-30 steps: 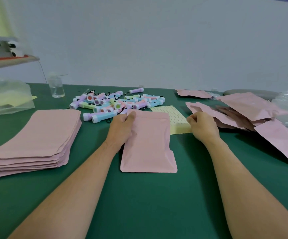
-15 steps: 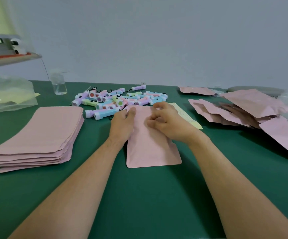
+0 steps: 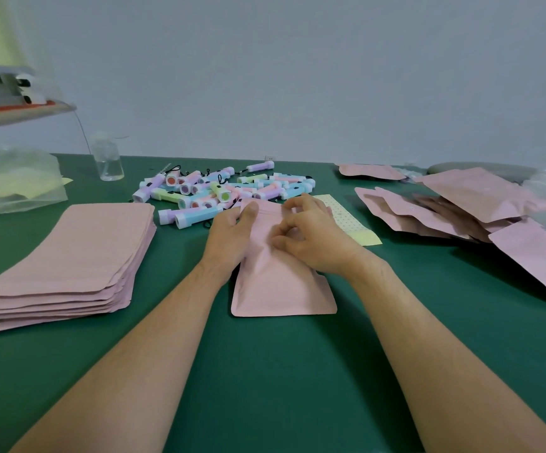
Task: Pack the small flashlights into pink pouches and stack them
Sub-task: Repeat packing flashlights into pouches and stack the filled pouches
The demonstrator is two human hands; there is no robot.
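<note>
I'm on the opening step: one pink pouch (image 3: 281,282) lies flat on the green table (image 3: 265,387) dead ahead at 12 o'clock, its mouth pointing away from me. My left hand (image 3: 229,237) grips the pouch's top left edge, thumb laid over the front face. My right hand (image 3: 314,233) has its fingers curled tight, pinching the front layer just below the mouth. Whether the mouth is parted I can't tell, since the fingers hide it.

Next, I judge, the mouth needs pulling wide while the left hand steadies it, then one light gets fetched from the flashlight heap (image 3: 219,191) just beyond at 12. The stack of flat pouches (image 3: 69,256) sits at 9 o'clock. The loose pile of pouches (image 3: 461,207) is at 2, and those are probably the filled ones.
</note>
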